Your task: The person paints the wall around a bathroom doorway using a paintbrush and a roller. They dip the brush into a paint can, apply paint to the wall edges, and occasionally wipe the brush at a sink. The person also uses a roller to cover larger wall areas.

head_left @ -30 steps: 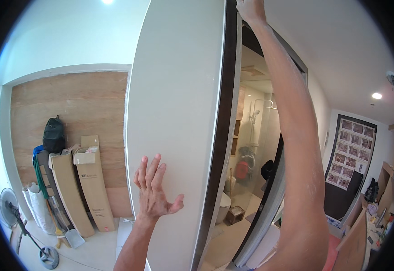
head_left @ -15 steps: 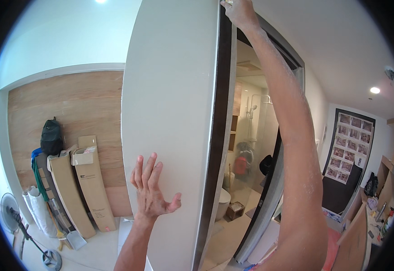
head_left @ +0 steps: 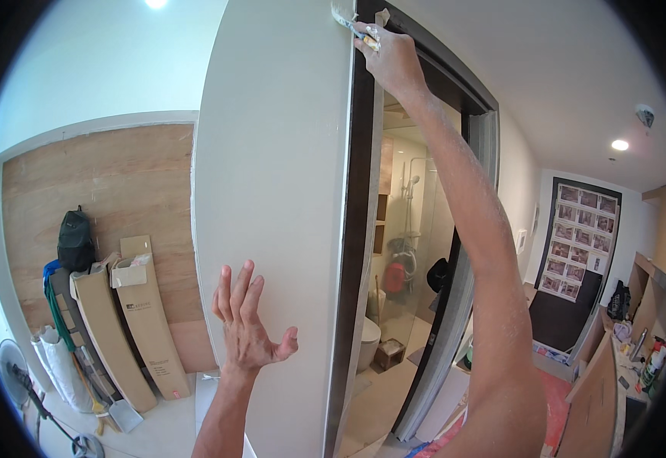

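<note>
In front of a pale grey-white wall panel (head_left: 276, 168), my left hand (head_left: 247, 328) is raised with its fingers spread. It holds nothing; I cannot tell whether it touches the panel. High up, my right hand (head_left: 396, 62) is closed on a paintbrush (head_left: 354, 29), gripping its handle. The brush tilts up to the left, its whitish bristles against the upper right part of the panel, close to the dark door frame (head_left: 361, 126). White smudges show on the fingers and fine specks dot the right forearm.
Right of the panel, the doorway shows a bathroom with a toilet (head_left: 370, 340) and shower. Tall cardboard boxes (head_left: 150, 324), a dark backpack (head_left: 76, 240) and a fan (head_left: 14, 372) stand left. A cluttered counter (head_left: 629, 374) and a board of pictures (head_left: 577, 237) are right.
My right hand has come down from the top edge, bringing the paintbrush into view against the panel. The view has shifted slightly; my left hand keeps its spread pose.
</note>
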The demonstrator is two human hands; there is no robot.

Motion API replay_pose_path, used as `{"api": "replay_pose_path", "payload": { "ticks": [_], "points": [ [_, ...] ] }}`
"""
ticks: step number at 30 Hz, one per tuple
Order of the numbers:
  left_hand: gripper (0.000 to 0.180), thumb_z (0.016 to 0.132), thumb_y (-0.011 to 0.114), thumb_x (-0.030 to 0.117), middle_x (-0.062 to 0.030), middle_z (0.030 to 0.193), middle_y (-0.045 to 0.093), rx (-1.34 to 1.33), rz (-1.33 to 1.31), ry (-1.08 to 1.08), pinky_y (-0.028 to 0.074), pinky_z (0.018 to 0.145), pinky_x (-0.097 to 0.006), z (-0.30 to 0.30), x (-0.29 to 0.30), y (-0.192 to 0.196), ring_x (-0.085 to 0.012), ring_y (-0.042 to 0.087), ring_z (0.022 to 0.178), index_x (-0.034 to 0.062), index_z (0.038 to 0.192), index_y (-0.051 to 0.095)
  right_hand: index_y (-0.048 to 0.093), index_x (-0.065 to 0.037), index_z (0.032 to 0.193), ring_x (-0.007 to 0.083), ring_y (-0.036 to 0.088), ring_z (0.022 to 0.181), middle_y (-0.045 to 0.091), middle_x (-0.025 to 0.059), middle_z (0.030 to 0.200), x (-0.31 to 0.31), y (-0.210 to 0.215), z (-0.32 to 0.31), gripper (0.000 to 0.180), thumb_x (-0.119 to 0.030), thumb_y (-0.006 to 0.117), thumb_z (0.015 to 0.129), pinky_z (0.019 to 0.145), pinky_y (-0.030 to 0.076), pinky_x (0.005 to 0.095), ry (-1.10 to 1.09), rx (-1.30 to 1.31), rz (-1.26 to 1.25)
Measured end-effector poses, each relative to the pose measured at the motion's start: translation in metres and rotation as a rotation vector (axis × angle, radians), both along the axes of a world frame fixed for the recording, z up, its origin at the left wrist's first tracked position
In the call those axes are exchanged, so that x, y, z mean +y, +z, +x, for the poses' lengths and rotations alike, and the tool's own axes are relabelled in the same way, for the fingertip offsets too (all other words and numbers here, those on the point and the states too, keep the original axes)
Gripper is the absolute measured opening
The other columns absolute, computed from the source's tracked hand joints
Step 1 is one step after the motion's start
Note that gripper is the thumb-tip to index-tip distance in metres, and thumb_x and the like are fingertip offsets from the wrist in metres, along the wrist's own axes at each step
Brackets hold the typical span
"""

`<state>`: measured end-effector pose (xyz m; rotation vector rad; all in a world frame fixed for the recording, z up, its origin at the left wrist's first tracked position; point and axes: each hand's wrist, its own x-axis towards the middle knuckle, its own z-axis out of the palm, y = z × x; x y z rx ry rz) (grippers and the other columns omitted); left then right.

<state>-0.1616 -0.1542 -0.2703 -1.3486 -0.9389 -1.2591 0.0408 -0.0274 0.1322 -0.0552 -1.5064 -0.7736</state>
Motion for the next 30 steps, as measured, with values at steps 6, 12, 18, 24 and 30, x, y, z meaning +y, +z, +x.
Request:
{"api": "replay_pose_path", "payload": {
  "ticks": [6,12,18,24,30],
  "points": [
    [0.082,0.091,0.052,0.057,-0.0201,0.156,0.038,0.005,-0.010,0.000,0.016,0.118,-0.053,0.000,0.000,0.000,-0.0414,0.021,0.151,0.0051,0.151,0.033,0.070,-0.012,0.127,0.0196,0.056,0.053,0.071,0.0191,0.076,-0.008,-0.017,0.005,0.033,-0.020,0.071,0.095,0.060,0.049,0.0362,0.001,-0.013,-0.026],
    [0.082,0.091,0.053,0.058,-0.0220,0.155,0.038,-0.004,-0.040,0.002,0.015,0.118,-0.056,0.000,-0.001,-0.002,-0.0435,0.021,0.151,0.0045,0.150,0.033,0.070,-0.012,0.127,0.0123,0.040,0.048,0.061,0.0123,0.061,-0.017,-0.037,0.009,0.033,-0.020,0.072,0.095,0.050,0.041,0.0329,-0.006,-0.020,-0.112],
    [0.081,0.091,0.052,0.058,-0.0216,0.155,0.038,-0.007,-0.038,-0.003,0.015,0.118,-0.056,0.000,-0.002,-0.002,-0.0434,0.021,0.151,0.0050,0.150,0.033,0.070,-0.012,0.129,0.0120,0.038,0.048,0.059,0.0089,0.060,-0.026,-0.057,0.014,0.034,-0.020,0.071,0.096,0.048,0.038,0.0329,-0.021,-0.064,-0.182],
    [0.081,0.091,0.053,0.058,-0.0213,0.156,0.038,-0.003,-0.035,-0.011,0.015,0.118,-0.056,0.001,-0.001,-0.001,-0.0435,0.021,0.151,0.0052,0.150,0.033,0.069,-0.011,0.129,0.0110,0.039,0.050,0.060,0.0073,0.062,-0.031,-0.088,0.021,0.034,-0.019,0.070,0.096,0.050,0.038,0.0322,-0.003,-0.096,-0.220],
    [0.082,0.091,0.053,0.058,-0.0211,0.156,0.038,-0.006,-0.034,-0.015,0.015,0.118,-0.056,0.001,-0.001,-0.001,-0.0433,0.021,0.151,0.0056,0.150,0.033,0.067,-0.007,0.130,0.0091,0.053,0.058,0.076,0.0120,0.090,-0.034,-0.114,0.026,0.036,-0.011,0.070,0.095,0.055,0.045,0.0295,0.016,-0.149,-0.297]
  ]
}}
